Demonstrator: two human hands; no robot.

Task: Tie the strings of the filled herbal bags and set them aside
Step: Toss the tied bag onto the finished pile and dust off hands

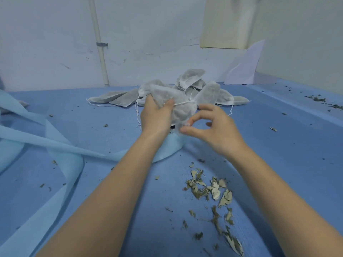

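On the blue cloth-covered table (pixel 259 145) before a cracked white wall (pixel 148 34), the left hand (pixel 157 117) grips a white mesh herbal bag (pixel 182 110), the right hand (pixel 217 128) pinching its lower edge, in front of the pile of filled bags (pixel 204 88).

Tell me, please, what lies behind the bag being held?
Behind the held bag, gripped by the left hand, a pile of filled bags rests on the blue table. The pile's middle is covered.

Both forearms reach forward; the left hand (pixel 156 118) grips with curled fingers, the right hand (pixel 213 128) pinches thumb to forefinger.
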